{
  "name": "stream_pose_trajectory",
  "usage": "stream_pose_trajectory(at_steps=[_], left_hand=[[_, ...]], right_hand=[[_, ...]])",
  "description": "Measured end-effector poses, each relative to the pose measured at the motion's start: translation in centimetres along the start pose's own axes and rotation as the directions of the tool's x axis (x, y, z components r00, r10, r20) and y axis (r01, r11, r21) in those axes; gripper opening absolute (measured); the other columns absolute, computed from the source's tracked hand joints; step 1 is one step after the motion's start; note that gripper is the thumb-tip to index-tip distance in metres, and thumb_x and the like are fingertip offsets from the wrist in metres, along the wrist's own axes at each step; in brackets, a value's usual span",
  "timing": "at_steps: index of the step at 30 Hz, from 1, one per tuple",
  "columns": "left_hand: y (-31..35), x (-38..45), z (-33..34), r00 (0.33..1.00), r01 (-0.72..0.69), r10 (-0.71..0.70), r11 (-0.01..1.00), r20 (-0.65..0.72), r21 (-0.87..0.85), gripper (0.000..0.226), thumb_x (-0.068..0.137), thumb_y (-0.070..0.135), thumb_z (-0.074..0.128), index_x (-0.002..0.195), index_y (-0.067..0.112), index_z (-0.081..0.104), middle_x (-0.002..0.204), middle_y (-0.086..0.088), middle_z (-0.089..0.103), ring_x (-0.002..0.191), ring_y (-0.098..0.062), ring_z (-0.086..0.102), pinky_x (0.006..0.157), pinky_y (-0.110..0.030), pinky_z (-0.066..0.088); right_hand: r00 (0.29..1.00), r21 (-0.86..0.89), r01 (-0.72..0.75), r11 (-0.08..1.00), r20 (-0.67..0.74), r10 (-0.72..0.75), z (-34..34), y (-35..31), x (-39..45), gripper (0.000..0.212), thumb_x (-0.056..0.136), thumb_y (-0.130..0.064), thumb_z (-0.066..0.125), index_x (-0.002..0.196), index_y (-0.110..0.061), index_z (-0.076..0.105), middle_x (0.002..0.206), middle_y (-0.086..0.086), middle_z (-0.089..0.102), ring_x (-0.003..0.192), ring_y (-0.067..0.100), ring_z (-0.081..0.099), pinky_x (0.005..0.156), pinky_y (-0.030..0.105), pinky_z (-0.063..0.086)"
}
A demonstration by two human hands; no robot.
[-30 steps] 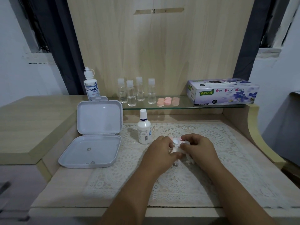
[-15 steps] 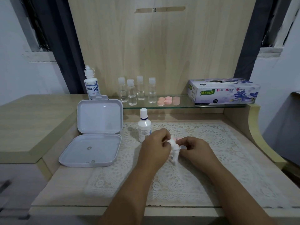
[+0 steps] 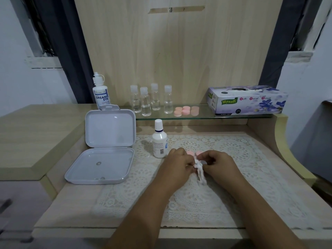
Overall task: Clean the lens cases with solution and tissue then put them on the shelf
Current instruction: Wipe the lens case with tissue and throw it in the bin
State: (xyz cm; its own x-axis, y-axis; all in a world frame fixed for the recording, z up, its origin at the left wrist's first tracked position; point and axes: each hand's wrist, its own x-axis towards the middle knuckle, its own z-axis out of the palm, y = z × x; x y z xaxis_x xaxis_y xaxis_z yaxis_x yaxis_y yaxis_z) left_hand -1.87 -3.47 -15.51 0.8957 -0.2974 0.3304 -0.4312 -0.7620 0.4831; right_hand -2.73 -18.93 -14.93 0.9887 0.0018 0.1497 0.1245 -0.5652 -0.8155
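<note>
A pink lens case (image 3: 193,153) shows just above my two hands, over the lace mat. My left hand (image 3: 177,165) grips it from the left with curled fingers. My right hand (image 3: 218,163) pinches a crumpled white tissue (image 3: 200,170) against the case, and the tissue's tail hangs down between the hands. Most of the case is hidden by my fingers. The white solution bottle (image 3: 159,144) stands capped just left of my left hand. Other pink lens cases (image 3: 186,110) lie on the glass shelf (image 3: 204,116) behind.
An open white hinged box (image 3: 106,146) sits at the left on the desk. On the shelf stand a Dream Eye bottle (image 3: 101,94), several small clear bottles (image 3: 150,99) and a tissue box (image 3: 247,99). A lace mat (image 3: 242,159) covers the desk.
My hands have turned the case, so its pink parts now show above my fingers. The tissue has shifted and hangs lower between the hands.
</note>
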Motion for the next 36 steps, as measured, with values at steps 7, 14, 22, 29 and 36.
stream_pose_trajectory(at_steps=[7, 14, 22, 29, 36], left_hand=[[0.7, -0.2, -0.9, 0.959, 0.144, -0.215, 0.931, -0.184, -0.337, 0.015, 0.092, 0.006, 0.049, 0.091, 0.019, 0.054, 0.075, 0.009, 0.051, 0.072, -0.01, 0.05, 0.062, -0.024, 0.04], [0.2, -0.4, -0.2, 0.976, -0.037, 0.019, 0.996, -0.218, -0.078, 0.023, 0.09, 0.004, 0.049, 0.102, 0.012, 0.067, 0.095, -0.004, 0.064, 0.091, -0.016, 0.055, 0.08, -0.034, 0.047], [0.2, -0.6, -0.2, 0.998, -0.032, 0.029, 0.998, -0.061, -0.05, 0.02, 0.089, 0.015, 0.051, 0.099, 0.009, 0.067, 0.104, 0.0, 0.056, 0.096, -0.012, 0.051, 0.086, -0.032, 0.047], [0.0, -0.4, 0.0, 1.0, -0.006, 0.005, 1.0, -0.025, -0.002, 0.026, 0.088, 0.032, 0.063, 0.108, 0.016, 0.068, 0.106, 0.002, 0.05, 0.105, -0.013, 0.044, 0.089, -0.029, 0.043], [0.0, 0.3, 0.3, 0.999, 0.04, -0.04, 0.999, -0.014, -0.002, 0.024, 0.09, 0.023, 0.061, 0.111, 0.013, 0.068, 0.109, -0.004, 0.052, 0.108, -0.019, 0.045, 0.091, -0.029, 0.04]], right_hand=[[1.0, 0.012, -0.02, 1.0, -0.017, 0.02, 0.0, -0.3, -0.2, 0.022, 0.077, -0.012, 0.076, 0.092, -0.025, 0.068, 0.087, -0.012, 0.065, 0.08, -0.002, 0.059, 0.059, 0.004, 0.04], [0.999, 0.028, -0.026, 0.999, -0.017, 0.027, -0.1, -0.4, -0.3, 0.023, 0.076, -0.013, 0.077, 0.095, -0.023, 0.069, 0.086, -0.01, 0.065, 0.078, -0.001, 0.059, 0.057, 0.002, 0.041], [1.0, 0.03, -0.009, 1.0, -0.024, 0.009, -0.1, -0.2, -0.1, 0.02, 0.078, -0.009, 0.073, 0.095, -0.019, 0.07, 0.082, -0.006, 0.067, 0.074, 0.001, 0.061, 0.055, 0.001, 0.041], [1.0, 0.044, -0.013, 0.999, -0.027, 0.015, 0.1, -0.1, -0.1, 0.018, 0.08, -0.007, 0.07, 0.092, -0.02, 0.069, 0.082, -0.006, 0.068, 0.074, 0.004, 0.062, 0.055, 0.004, 0.042], [0.999, 0.046, -0.019, 0.999, -0.034, 0.021, 0.2, -0.2, -0.1, 0.019, 0.08, -0.008, 0.071, 0.096, -0.019, 0.068, 0.083, -0.007, 0.067, 0.075, 0.002, 0.062, 0.054, 0.003, 0.042]])
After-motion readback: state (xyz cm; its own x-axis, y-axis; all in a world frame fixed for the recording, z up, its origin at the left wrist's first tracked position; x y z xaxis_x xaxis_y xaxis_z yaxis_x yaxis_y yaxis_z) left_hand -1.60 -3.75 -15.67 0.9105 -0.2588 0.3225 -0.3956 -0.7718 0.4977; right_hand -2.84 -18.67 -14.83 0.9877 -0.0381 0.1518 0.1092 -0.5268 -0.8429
